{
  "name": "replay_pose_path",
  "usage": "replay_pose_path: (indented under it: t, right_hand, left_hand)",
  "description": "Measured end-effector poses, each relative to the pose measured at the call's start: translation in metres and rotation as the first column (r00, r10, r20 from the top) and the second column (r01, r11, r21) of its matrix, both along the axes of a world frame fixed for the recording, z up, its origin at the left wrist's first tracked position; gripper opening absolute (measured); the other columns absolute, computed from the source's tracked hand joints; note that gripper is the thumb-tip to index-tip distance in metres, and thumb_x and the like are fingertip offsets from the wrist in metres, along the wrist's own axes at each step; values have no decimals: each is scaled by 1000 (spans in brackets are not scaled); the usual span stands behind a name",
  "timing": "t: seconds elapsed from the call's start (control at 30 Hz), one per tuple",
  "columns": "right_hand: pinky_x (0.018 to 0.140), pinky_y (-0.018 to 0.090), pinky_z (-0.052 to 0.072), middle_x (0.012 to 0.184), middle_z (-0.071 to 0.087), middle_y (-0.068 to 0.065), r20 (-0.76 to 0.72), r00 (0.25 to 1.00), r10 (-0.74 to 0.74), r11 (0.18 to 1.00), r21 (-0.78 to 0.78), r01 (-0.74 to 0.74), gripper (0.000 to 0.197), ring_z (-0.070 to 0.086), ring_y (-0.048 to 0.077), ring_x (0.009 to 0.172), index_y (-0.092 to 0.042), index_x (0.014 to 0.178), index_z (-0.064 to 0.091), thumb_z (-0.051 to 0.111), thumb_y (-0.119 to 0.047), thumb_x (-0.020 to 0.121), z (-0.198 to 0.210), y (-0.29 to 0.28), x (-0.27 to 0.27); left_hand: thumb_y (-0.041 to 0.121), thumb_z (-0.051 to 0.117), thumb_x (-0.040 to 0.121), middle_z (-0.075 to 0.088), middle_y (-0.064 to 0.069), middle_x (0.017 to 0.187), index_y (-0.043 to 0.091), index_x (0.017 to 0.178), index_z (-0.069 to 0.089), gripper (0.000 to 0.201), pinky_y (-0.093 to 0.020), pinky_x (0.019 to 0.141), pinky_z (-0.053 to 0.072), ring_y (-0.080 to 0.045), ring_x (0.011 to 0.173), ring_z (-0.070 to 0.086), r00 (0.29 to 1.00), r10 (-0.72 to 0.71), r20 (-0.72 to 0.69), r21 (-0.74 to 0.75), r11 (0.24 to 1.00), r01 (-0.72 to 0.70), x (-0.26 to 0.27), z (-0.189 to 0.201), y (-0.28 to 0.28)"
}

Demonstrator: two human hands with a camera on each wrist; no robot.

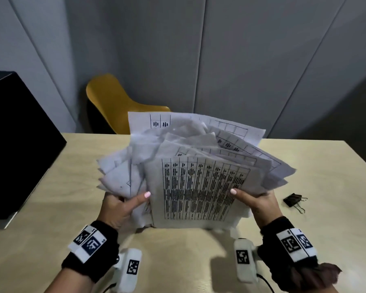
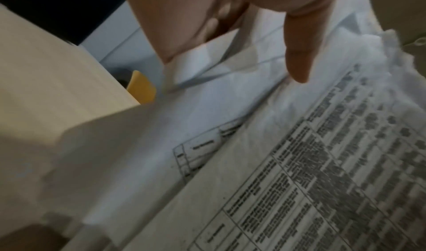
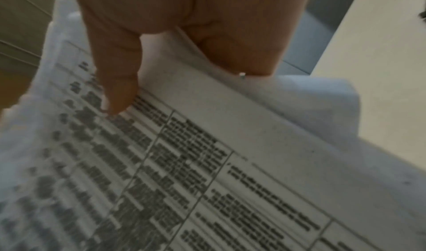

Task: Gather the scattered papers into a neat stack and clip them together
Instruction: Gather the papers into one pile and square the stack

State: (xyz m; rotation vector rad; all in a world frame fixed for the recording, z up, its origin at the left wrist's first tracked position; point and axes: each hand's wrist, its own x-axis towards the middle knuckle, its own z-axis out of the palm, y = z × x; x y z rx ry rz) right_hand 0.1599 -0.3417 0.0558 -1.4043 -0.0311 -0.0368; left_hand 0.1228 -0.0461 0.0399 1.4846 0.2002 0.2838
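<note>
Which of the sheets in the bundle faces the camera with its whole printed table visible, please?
The frontmost sheet, pinched between both thumbs; the others behind it show only corners or edges.

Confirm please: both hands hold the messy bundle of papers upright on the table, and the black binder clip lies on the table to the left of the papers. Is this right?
Not quite: in the head view the black binder clip lies to the right of the papers, beside the right hand. Both hands, the left hand included, do hold the bundle.

A pale wooden table (image 1: 51,208) fills the lower frame; a black binder clip (image 1: 294,201) lies at right; a black box (image 1: 15,144) sits on its left edge.
</note>
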Motion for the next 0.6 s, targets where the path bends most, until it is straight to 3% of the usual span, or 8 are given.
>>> replay_pose_path:
  t: [0.07, 0.1, 0.23, 0.3, 0.37, 0.47, 0.53, 0.6]
  right_hand:
    - [59, 14, 54, 70, 75, -12, -15, 1000, 13, 1000, 5, -13, 65, 70, 0, 69, -13, 80, 70, 91, -42, 25, 1, 0, -2]
    - [59, 13, 53, 70, 74, -12, -24, 999, 21, 1000, -6, -21, 68, 69, 0, 69, -12, 81, 69, 91, -42, 24, 2, 2, -3]
    - [62, 11, 52, 71, 74, -16, 3, 995, 98, 995, -18, -98, 41, 68, -3, 72, -9, 91, 61, 71, 16, 61, 6, 10, -3]
    - [61, 10, 52, 70, 74, -14, -1, 995, 99, 995, 2, -99, 36, 69, -2, 70, -13, 84, 68, 82, 2, 54, 4, 3, -4]
    - [60, 11, 53, 70, 75, -11, -31, 995, 93, 996, 10, -93, 54, 70, 0, 69, -11, 85, 71, 91, -24, 37, 5, 2, -6]
    - [61, 11, 52, 73, 74, -13, -37, 992, 121, 992, -24, -121, 49, 69, -1, 72, 7, 106, 60, 76, 11, 60, 5, 9, -1]
    - [63, 12, 53, 76, 75, -11, -12, 992, 129, 990, -50, -130, 43, 69, 1, 75, 5, 103, 59, 65, 22, 64, 11, 16, 0]
    - [64, 14, 53, 77, 75, -11, 5, 995, 102, 993, -59, -102, 40, 69, 2, 76, -3, 95, 61, 65, 21, 64, 12, 14, 0]
  left_hand:
    - [-8, 77, 56, 74, 14, 78, 15, 84, 72, 36, -13, 64, 53, 1, 78, 69, 1000, -28, 12, -68, 997, 28, -3, 5, -3]
    - [-17, 71, 63, 75, 13, 76, 14, 87, 70, 39, -14, 61, 54, 0, 77, 70, 998, -60, 18, -88, 994, 62, -4, 8, -10]
    - [-24, 56, 74, 73, 14, 66, 5, 93, 61, 34, -11, 53, 51, 3, 67, 69, 996, -94, -4, -165, 982, 92, -8, 16, -23]
    - [-20, 71, 61, 73, 17, 69, 9, 89, 64, 41, -8, 59, 51, 6, 70, 68, 997, -79, 3, -126, 989, 79, -6, 13, -16]
    - [-17, 76, 50, 73, 17, 69, 11, 85, 65, 47, -9, 60, 51, 5, 70, 68, 997, -78, -13, -108, 991, 76, -5, 7, -10]
    - [-15, 66, 72, 71, 22, 65, 19, 84, 63, 37, -6, 57, 49, 10, 65, 65, 1000, -11, -13, -72, 997, 10, -3, 9, -20]
    - [-10, 64, 76, 69, 22, 61, 22, 81, 61, 33, -2, 53, 46, 13, 60, 63, 1000, 3, 0, -51, 999, -3, -3, 15, -26]
    - [-10, 65, 74, 70, 20, 65, 20, 83, 63, 31, -4, 55, 48, 5, 67, 66, 1000, 27, 15, -79, 997, -25, -2, 19, -23]
